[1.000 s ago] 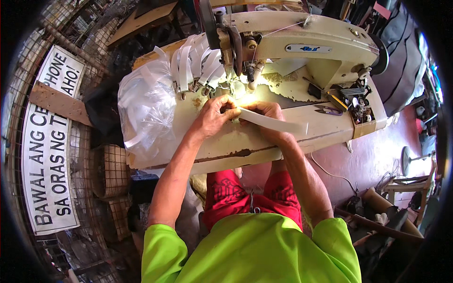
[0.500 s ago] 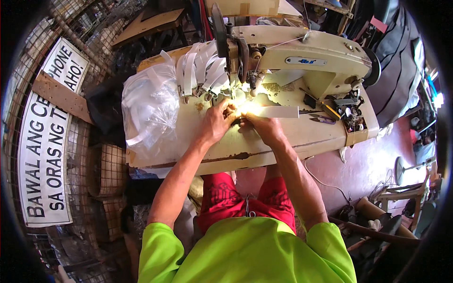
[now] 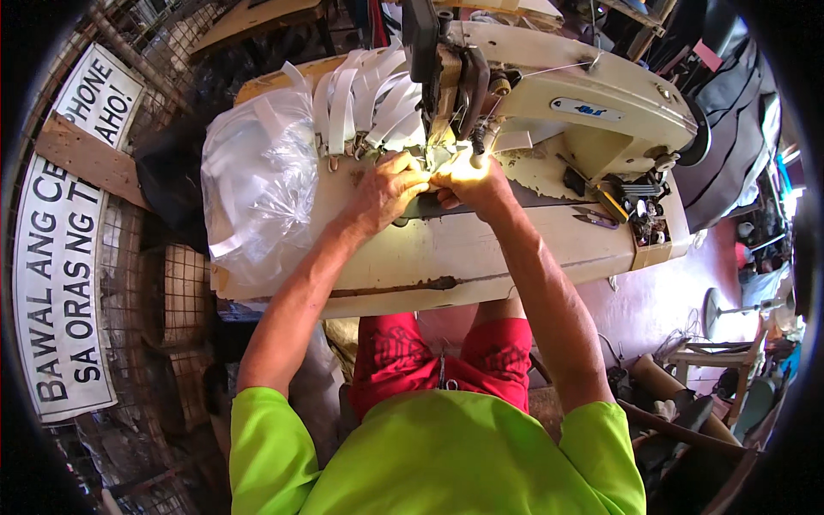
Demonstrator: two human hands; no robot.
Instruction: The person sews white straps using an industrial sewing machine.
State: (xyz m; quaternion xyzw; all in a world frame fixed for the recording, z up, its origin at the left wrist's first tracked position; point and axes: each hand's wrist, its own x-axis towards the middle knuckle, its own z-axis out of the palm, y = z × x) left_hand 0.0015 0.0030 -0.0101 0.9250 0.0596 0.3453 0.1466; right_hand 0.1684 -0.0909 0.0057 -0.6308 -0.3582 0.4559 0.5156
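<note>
At the needle area of a cream sewing machine point(image 3: 601, 112), my two hands are close together under a bright lamp glare. My right hand point(image 3: 474, 182) is closed on a white strap point(image 3: 515, 140), whose free end sticks out behind it to the right. My left hand point(image 3: 388, 190) is pinched just left of the needle area, its fingertips almost meeting the right ones; what lies in them is lost in the glare. Several white straps with metal clips point(image 3: 369, 99) lie behind my left hand. A clear plastic bag point(image 3: 262, 176) of white pieces sits farther left.
Thread snips point(image 3: 595, 218) lie right of my hands on the machine table point(image 3: 378, 275). A box of small parts point(image 3: 650, 227) stands at its right end, beside a yellow-handled tool point(image 3: 611, 206). A wire-mesh wall with a sign point(image 3: 64, 283) rises on the left.
Both hands have moved up toward the needle, carrying the strap; its free end has swung back behind my right hand. The whole view has also shifted a little.
</note>
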